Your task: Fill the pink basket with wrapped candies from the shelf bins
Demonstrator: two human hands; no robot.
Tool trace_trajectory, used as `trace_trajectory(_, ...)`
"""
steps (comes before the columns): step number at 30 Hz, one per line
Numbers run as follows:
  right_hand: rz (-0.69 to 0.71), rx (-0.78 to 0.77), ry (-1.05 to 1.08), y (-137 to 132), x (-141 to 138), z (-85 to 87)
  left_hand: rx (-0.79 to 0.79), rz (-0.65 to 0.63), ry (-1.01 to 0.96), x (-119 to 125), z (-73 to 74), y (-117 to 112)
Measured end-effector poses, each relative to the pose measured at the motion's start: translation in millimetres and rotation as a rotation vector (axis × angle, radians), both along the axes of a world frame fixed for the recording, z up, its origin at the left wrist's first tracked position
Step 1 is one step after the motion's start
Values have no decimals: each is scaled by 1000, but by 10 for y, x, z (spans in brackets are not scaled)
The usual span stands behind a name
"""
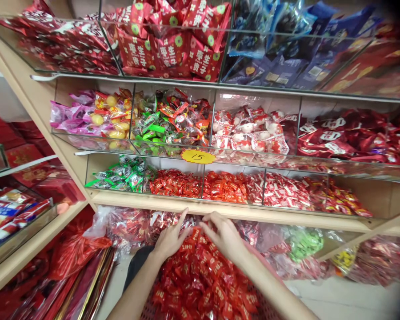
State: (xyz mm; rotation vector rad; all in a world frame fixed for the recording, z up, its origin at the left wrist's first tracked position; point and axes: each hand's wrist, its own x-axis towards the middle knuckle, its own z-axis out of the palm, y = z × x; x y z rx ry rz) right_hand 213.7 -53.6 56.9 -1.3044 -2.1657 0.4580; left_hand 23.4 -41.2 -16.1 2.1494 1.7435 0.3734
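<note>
Red candies (203, 275) fill the basket (148, 310), likely near the shelf (220, 208) for reach; at the basket's far edge I see left hand (168, 240) spread, right hand (225, 234) curled, its grip unclear.

head view faces shelves (280, 214), angled down, close

There are two hands, one left hand (170, 241) and one right hand (224, 233), at one basket (147, 310) of red sweets (203, 275) too many to count. The top shelf (40, 78) shows four compartments, the middle shelf (83, 153) at least four, its right end blurred, and the bottom shelf (220, 208) five. One price tag (198, 156) marks the middle shelf's front edge. Below the bottom shelf's right end: one clump of green sweets (306, 243), one of yellow sweets (345, 259).
</note>
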Motion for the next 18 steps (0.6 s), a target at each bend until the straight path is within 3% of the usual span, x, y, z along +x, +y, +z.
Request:
trace_trajectory(4, -65, 112, 11, 517, 135, 192, 1, 14, 10, -6, -26, 19)
trace_trajectory(10, -166, 168, -205, 1398, 181, 222, 30, 2, 9, -12, -35, 17)
trace_trajectory(18, -146, 20, -273, 1975, -129, 158, 21, -14, 9, -46, -97, 57)
